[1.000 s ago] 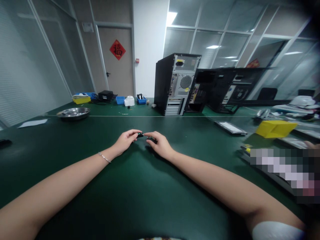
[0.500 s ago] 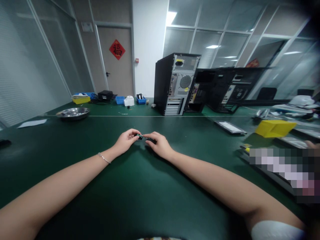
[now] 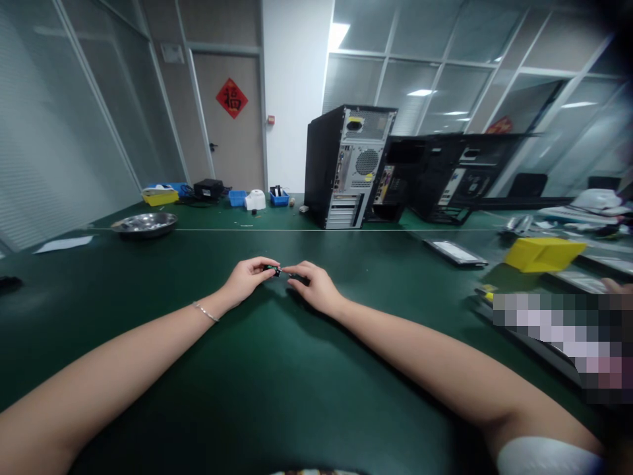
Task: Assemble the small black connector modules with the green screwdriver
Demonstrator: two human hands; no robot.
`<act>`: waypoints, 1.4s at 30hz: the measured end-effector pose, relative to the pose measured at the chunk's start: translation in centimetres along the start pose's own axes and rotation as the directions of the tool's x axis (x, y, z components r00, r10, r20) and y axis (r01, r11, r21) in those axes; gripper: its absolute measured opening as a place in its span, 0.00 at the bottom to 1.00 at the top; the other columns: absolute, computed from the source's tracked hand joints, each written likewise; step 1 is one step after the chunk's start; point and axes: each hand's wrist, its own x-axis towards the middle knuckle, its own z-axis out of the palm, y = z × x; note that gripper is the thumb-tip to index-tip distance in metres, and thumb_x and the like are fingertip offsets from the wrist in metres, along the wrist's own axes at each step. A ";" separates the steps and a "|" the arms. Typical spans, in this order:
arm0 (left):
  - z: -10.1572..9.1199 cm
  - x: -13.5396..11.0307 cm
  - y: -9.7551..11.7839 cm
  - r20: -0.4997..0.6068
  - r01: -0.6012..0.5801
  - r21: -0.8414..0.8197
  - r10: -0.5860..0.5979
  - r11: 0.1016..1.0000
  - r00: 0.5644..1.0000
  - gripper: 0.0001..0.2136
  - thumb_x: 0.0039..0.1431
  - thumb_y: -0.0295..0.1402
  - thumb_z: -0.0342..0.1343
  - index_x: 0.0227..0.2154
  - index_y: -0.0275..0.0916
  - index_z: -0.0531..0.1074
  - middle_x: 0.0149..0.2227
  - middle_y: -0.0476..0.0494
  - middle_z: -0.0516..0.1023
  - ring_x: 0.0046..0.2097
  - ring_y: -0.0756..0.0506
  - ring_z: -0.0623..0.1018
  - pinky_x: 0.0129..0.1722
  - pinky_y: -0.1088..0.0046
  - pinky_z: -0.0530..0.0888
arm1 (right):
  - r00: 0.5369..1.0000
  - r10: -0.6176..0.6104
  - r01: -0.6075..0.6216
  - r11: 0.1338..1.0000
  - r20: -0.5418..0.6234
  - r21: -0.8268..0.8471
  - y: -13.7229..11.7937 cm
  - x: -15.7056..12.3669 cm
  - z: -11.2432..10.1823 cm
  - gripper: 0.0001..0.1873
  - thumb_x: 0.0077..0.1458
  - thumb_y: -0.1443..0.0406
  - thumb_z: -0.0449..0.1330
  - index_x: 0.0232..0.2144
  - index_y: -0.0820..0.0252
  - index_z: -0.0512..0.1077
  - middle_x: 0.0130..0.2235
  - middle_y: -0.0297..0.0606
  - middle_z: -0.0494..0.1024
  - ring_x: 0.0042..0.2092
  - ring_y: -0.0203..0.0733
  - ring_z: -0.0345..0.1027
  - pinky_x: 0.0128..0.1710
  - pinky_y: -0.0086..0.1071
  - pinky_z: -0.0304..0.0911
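Both my arms reach out over the green table [image 3: 277, 369]. My left hand [image 3: 246, 278], with a thin bracelet on its wrist, pinches a small dark part [image 3: 275, 269] between thumb and fingertips. My right hand [image 3: 312, 285] meets it from the right, fingers curled and pinched on the same small part. The part is tiny and mostly hidden by the fingertips, so I cannot make out what it is. Both hands rest low on the table surface.
A black computer tower [image 3: 346, 165] stands behind the hands, with more open cases [image 3: 445, 175] to its right. A steel bowl [image 3: 145, 224] and small bins [image 3: 161, 195] sit at far left. A yellow box [image 3: 544, 254] and flat panels [image 3: 455, 252] lie at right.
The hands stay nearly in place. The fingertips have shifted a little around the small part between them.
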 end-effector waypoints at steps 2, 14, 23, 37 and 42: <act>0.0 -0.1 0.1 -0.010 0.002 0.014 -0.002 1.000 1.000 0.11 0.53 0.35 0.65 0.40 0.39 0.80 0.41 0.42 0.83 0.43 0.41 0.80 0.48 0.62 0.74 | 1.000 -0.002 0.002 1.000 -0.002 -0.005 0.0 0.0 0.0 0.16 0.58 0.69 0.61 0.49 0.53 0.77 0.42 0.38 0.77 0.42 0.40 0.71 0.43 0.33 0.66; -0.1 0.0 0.2 -0.018 -0.008 0.042 0.009 0.999 1.000 0.11 0.52 0.34 0.65 0.39 0.38 0.80 0.39 0.41 0.83 0.40 0.41 0.80 0.44 0.62 0.75 | 1.000 0.013 -0.013 1.000 -0.005 0.003 0.1 0.0 0.0 0.16 0.58 0.69 0.62 0.48 0.53 0.78 0.41 0.38 0.77 0.40 0.40 0.71 0.42 0.32 0.65; -0.1 -0.4 0.4 -0.005 -0.199 0.312 0.212 0.929 0.977 0.08 0.57 0.33 0.61 0.39 0.41 0.81 0.40 0.41 0.83 0.41 0.40 0.79 0.44 0.62 0.73 | 0.999 0.033 -0.033 0.999 -0.001 0.007 -0.2 -0.1 -0.1 0.16 0.58 0.69 0.62 0.48 0.53 0.78 0.41 0.38 0.77 0.40 0.40 0.71 0.42 0.33 0.65; -0.1 0.0 0.0 -0.012 0.031 -0.027 -0.032 0.999 0.999 0.14 0.49 0.35 0.67 0.40 0.37 0.80 0.39 0.41 0.83 0.41 0.42 0.81 0.46 0.63 0.75 | 1.000 -0.020 0.023 0.994 -0.022 0.109 0.2 0.1 -0.1 0.16 0.56 0.70 0.64 0.48 0.57 0.79 0.38 0.39 0.78 0.38 0.39 0.69 0.41 0.33 0.64; 0.0 0.0 0.2 -0.019 0.065 -0.111 -0.067 0.992 0.998 0.15 0.47 0.34 0.69 0.39 0.37 0.80 0.37 0.43 0.83 0.39 0.44 0.80 0.44 0.64 0.75 | 0.999 -0.026 0.029 0.992 -0.024 0.126 0.3 0.1 0.0 0.16 0.56 0.70 0.64 0.47 0.55 0.79 0.38 0.38 0.78 0.38 0.39 0.69 0.40 0.33 0.65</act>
